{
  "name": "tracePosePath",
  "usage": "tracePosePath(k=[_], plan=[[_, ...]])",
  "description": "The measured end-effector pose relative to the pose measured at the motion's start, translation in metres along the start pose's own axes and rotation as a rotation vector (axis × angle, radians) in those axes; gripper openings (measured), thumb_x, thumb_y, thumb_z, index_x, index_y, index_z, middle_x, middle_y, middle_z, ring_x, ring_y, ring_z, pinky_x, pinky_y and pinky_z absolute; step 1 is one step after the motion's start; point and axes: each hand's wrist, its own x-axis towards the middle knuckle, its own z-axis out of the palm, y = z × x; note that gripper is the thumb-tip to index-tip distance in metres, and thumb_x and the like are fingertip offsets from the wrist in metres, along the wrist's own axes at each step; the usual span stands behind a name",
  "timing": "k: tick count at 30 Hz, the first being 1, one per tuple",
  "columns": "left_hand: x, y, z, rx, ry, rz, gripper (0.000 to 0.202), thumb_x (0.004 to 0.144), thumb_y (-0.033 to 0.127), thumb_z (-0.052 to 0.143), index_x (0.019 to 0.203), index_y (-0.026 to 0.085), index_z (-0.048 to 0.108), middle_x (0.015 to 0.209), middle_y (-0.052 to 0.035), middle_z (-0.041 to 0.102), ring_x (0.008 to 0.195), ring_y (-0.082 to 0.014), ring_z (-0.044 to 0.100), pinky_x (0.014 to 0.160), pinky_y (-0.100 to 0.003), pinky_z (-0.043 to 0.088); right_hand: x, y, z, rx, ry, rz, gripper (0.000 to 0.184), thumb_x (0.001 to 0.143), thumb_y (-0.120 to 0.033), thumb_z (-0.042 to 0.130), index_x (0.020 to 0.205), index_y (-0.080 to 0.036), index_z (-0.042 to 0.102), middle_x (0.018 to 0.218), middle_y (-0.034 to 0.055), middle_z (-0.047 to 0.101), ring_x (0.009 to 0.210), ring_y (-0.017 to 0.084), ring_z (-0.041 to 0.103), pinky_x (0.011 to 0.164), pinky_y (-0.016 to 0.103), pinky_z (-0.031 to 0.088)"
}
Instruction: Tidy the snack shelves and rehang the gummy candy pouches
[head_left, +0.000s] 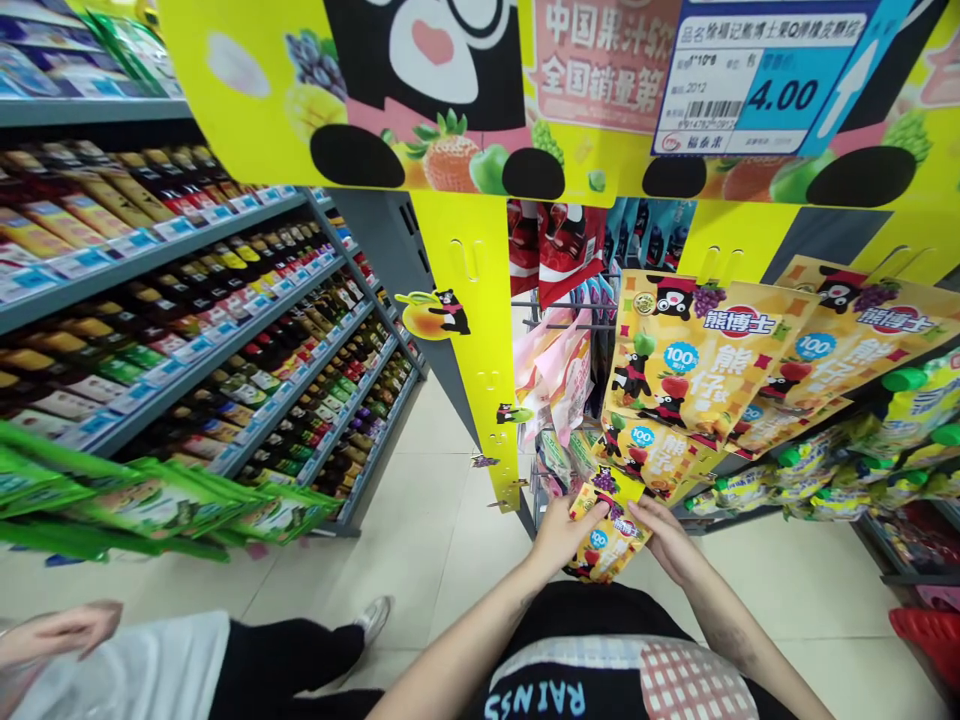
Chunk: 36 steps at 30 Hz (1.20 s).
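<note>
Low in front of my body I hold a yellow-orange candy bag (611,535) printed with a black bear and fruit. My left hand (562,530) grips its left side, thumb over the front. At the upper right edge, my right hand (664,530) is closed on the bag, its fingers partly hidden behind it. Just above the hands, matching candy bags (686,350) hang from hooks on a yellow display rack (469,260). More of them (862,340) hang to the right.
A price tag (757,85) reading 4.00 is fixed to the header board overhead. Shelves of bottles (172,330) line the left side, with green packets (172,500) hanging at their near end. Another person's hand (67,630) is at lower left. Green-capped packs (832,460) hang at right.
</note>
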Motion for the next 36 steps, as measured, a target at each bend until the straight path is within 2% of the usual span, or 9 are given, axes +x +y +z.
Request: tracePosePath(k=[5,12,19,23,25,29,36], plan=[[0.000,-0.003,0.000,-0.001,0.012,-0.019,0.056,0.079,0.060,0.071,0.105,0.010,0.071,0.107,-0.0141,0.074,0.099,-0.0297,0.071,0.085,-0.037,0.056,0.002,0.000,0.001,-0.025,0.009,-0.041,0.051,0.070,-0.052,0.084,0.109,-0.020,0.073,0.122,0.0074,0.066,0.114,0.025,0.064,0.100,0.035,0.051],[-0.004,-0.002,0.001,0.039,0.012,-0.027,0.056,0.077,0.059,0.073,0.102,0.010,0.072,0.103,-0.0141,0.075,0.095,-0.0301,0.071,0.082,-0.036,0.055,0.000,-0.001,0.001,-0.044,0.020,-0.054,0.053,0.069,-0.054,0.085,0.107,-0.018,0.073,0.119,0.0098,0.068,0.109,0.027,0.065,0.101,0.039,0.051],[-0.005,0.005,0.008,0.093,0.121,-0.013,0.052,0.076,0.059,0.073,0.095,0.011,0.071,0.096,-0.0125,0.075,0.091,-0.0287,0.070,0.078,-0.034,0.054,0.002,0.004,0.001,-0.112,-0.010,-0.124,0.052,0.071,-0.052,0.085,0.111,-0.021,0.073,0.122,0.0076,0.066,0.115,0.025,0.062,0.111,0.041,0.044],[-0.008,0.003,0.012,0.066,0.172,0.018,0.052,0.077,0.054,0.074,0.108,0.013,0.065,0.108,-0.0121,0.073,0.100,-0.0260,0.068,0.086,-0.033,0.053,0.002,0.004,0.000,-0.134,-0.019,-0.135,0.054,0.071,-0.054,0.084,0.111,-0.019,0.073,0.121,0.0092,0.067,0.113,0.026,0.063,0.108,0.041,0.046],[-0.009,0.001,0.013,0.042,0.155,0.027,0.052,0.078,0.054,0.072,0.110,0.013,0.066,0.110,-0.0118,0.073,0.101,-0.0257,0.068,0.088,-0.034,0.053,0.001,0.004,-0.001,-0.139,-0.020,-0.131,0.055,0.071,-0.055,0.083,0.110,-0.018,0.073,0.120,0.0105,0.067,0.111,0.027,0.064,0.106,0.042,0.048],[-0.009,-0.007,0.014,0.019,0.107,0.008,0.055,0.079,0.059,0.069,0.105,0.011,0.072,0.106,-0.0129,0.075,0.097,-0.0286,0.070,0.083,-0.035,0.055,0.002,0.004,-0.001,-0.130,-0.006,-0.140,0.057,0.071,-0.053,0.084,0.114,-0.019,0.070,0.124,0.0105,0.065,0.116,0.027,0.062,0.109,0.042,0.046],[-0.005,-0.013,0.014,0.066,0.125,0.039,0.055,0.080,0.060,0.068,0.105,0.010,0.071,0.103,-0.0134,0.075,0.094,-0.0278,0.070,0.080,-0.034,0.054,0.005,0.010,-0.002,-0.139,0.073,-0.181,0.062,0.067,-0.053,0.086,0.112,-0.016,0.065,0.119,0.0133,0.066,0.110,0.026,0.064,0.108,0.043,0.048]])
